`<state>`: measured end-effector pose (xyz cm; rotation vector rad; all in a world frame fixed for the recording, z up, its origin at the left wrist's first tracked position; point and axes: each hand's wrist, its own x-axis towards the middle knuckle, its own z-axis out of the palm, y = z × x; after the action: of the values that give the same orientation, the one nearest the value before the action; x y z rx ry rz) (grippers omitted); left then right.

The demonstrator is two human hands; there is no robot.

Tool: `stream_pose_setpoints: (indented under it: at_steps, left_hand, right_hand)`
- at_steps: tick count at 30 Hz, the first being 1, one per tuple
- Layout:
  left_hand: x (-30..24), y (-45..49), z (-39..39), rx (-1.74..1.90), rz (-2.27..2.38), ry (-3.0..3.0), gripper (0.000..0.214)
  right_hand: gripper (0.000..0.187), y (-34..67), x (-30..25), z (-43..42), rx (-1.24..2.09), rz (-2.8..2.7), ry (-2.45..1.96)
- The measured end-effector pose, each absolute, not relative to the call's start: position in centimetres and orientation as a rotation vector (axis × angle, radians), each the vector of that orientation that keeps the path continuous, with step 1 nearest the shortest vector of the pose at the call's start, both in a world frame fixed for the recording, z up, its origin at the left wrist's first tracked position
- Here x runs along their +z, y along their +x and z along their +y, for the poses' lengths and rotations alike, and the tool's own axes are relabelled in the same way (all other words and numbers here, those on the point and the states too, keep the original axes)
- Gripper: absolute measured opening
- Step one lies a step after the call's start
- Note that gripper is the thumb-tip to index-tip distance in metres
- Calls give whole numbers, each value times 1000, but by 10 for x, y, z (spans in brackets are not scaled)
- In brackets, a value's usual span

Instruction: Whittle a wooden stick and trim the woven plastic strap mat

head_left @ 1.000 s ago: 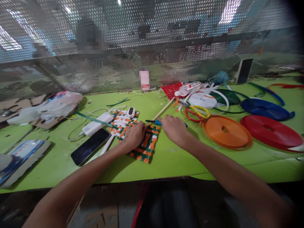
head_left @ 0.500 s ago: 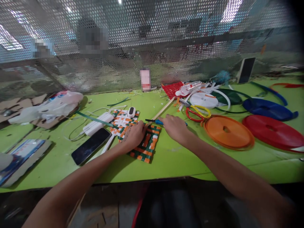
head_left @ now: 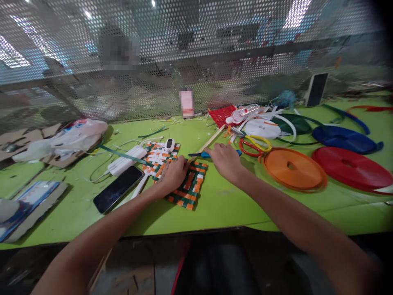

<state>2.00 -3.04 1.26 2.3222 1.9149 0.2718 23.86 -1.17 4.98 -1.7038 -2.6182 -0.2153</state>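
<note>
My left hand [head_left: 172, 174] is closed on the near end of a slim wooden stick [head_left: 212, 138], pressing it down over a woven piece of orange, green and white strips [head_left: 196, 176]. In my right hand [head_left: 226, 160] is a blue-handled utility knife [head_left: 206, 155], held almost level. Its dark blade lies across the stick close to the left fingertips; whether it has bitten into the wood I cannot tell. From there the stick slants away to the upper right. A small white device with a dark face [head_left: 169, 145] rests on the woven piece.
Left of the woven piece lie a black phone [head_left: 119, 189] and a white power bank [head_left: 126, 160] with a cable. Scissors [head_left: 256, 145] and coils of orange [head_left: 294, 170], red [head_left: 353, 169] and blue [head_left: 344, 138] strip are on the right. A perforated metal screen [head_left: 147, 90] stands behind.
My right hand has shifted slightly away from me, with the knife still across the stick. My left hand keeps its place. The view has moved a little.
</note>
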Motion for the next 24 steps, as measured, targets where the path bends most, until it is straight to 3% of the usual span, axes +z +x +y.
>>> stream_pose_setpoints:
  at_steps: [11,19,24]
  left_hand:
    - [9,13,-22,347,1938,2212,17]
    - [13,15,-22,318,1968,2210,17]
    - [14,13,-24,364,1930,2185,21]
  right_hand:
    - [54,244,44,10,-557,-2475,-1690]
    - [38,263,38,26,-6,-2337,-1818]
    - [29,260,29,34,108,-2288,-1744]
